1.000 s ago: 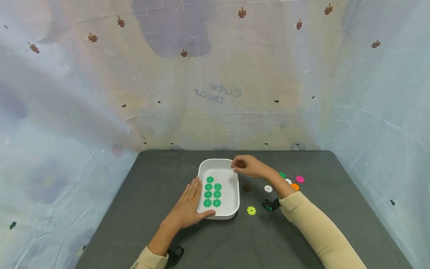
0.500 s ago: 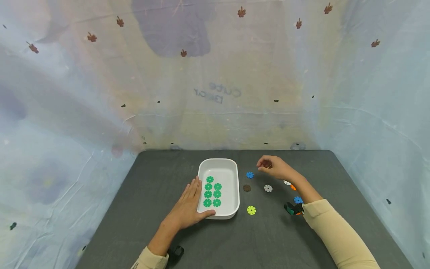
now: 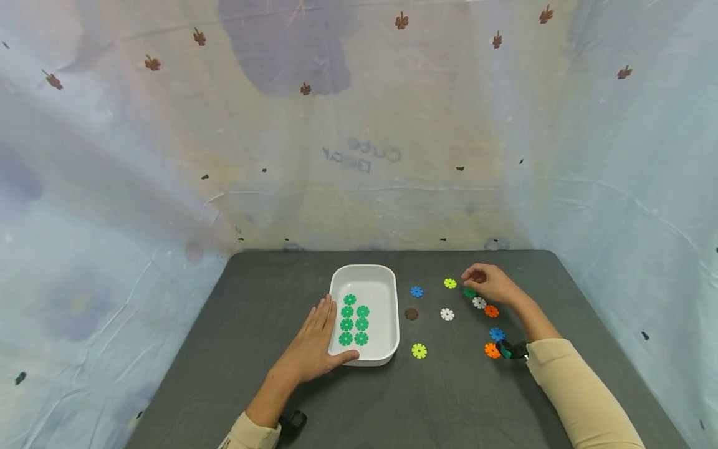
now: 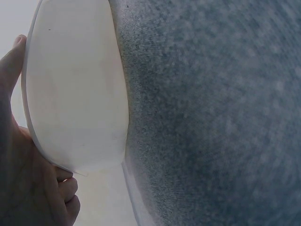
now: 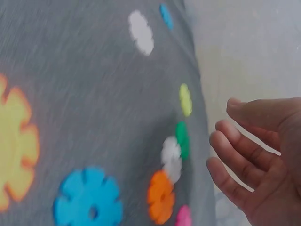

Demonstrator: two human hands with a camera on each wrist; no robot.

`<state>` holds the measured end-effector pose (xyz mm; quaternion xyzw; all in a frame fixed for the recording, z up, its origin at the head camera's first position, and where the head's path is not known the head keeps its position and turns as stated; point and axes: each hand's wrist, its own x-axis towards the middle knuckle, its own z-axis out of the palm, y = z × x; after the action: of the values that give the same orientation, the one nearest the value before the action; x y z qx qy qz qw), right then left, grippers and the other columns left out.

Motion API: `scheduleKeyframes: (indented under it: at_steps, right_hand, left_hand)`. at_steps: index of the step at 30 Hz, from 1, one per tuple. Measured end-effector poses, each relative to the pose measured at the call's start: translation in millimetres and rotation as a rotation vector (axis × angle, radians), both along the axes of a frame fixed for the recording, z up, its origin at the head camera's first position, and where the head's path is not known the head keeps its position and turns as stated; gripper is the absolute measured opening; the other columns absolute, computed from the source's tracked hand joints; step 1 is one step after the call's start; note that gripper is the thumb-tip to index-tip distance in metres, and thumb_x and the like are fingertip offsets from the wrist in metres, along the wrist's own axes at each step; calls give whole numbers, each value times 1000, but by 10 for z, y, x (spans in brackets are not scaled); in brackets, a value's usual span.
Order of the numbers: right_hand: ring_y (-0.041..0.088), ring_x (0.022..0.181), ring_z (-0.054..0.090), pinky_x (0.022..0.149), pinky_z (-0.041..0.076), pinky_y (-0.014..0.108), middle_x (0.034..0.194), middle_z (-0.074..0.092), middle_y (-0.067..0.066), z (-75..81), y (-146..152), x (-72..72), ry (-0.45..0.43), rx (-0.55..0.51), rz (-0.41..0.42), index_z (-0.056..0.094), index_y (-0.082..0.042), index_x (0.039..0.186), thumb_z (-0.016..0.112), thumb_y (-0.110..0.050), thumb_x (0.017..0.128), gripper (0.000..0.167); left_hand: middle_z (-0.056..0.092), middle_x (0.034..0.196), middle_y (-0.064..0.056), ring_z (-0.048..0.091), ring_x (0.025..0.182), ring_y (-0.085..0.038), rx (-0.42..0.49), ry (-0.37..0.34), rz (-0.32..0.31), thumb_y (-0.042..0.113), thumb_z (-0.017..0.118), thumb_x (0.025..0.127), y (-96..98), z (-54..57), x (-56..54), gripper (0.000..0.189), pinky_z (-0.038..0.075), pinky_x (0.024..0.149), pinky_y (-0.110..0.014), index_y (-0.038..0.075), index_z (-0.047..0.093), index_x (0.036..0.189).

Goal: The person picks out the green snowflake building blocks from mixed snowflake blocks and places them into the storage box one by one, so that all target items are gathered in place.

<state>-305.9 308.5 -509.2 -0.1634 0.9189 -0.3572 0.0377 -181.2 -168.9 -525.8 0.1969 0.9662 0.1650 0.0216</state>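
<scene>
Green flower-shaped plastic discs [image 3: 361,324] lie in two columns in a white tray [image 3: 384,293]. In the head view my left hand [image 3: 311,342] rests along the tray's left rim, fingers fairly straight, thumb over the near edge; the left wrist view has it against the tray's outer wall [image 4: 75,84]. My right hand [image 3: 490,282] hovers above a loose green disc [image 3: 469,292] on the table. The right wrist view shows its fingers loosely bent, nothing between them, apart from the green disc [image 5: 182,140]. A white disc [image 3: 479,302] and an orange disc [image 3: 491,311] lie just beside that green one.
On the dark table [image 3: 437,399], right of the tray, lie blue [image 3: 416,292], brown [image 3: 412,314], white [image 3: 447,314] and yellow-green discs [image 3: 419,351]. Another yellow-green disc [image 3: 450,283] is near the right hand. A lower orange disc [image 3: 492,350] lies by the wrist strap [image 3: 512,350]. A printed sheet [image 3: 359,206] hangs behind.
My right hand has moved rightward from the tray's far right corner to above the loose green disc. The left hand and the green discs in the tray have stayed put.
</scene>
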Motion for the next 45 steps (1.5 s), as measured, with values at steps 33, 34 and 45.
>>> scheduleKeyframes:
  at_steps: [33, 34, 45]
  right_hand:
    - [26, 91, 65, 80, 57, 43, 99, 69, 14, -87, -190, 1, -37, 33, 25, 67, 4, 112, 68, 0, 103, 10]
    - [26, 91, 66, 80, 58, 43, 100, 69, 14, -65, -212, 2, -33, 27, 35, 68, 4, 112, 68, -1, 103, 10]
    - [27, 96, 67, 85, 57, 44, 106, 71, 13, 210, -583, -3, -27, -59, 126, 71, 1, 115, 67, -1, 105, 11]
  left_hand:
    - [0, 180, -16, 3, 167, -32, -5, -4, -4, 83, 63, 90, 5, 37, -2, 128, 11, 135, -52, 1, 9, 171]
    - [-1, 180, -16, 3, 167, -32, -7, -5, -5, 83, 63, 90, 4, 38, -2, 128, 11, 135, -51, 1, 8, 171]
    - [0, 180, -16, 3, 167, -32, -8, 5, -7, 83, 64, 89, 0, 18, -2, 128, 12, 135, -51, 1, 9, 171]
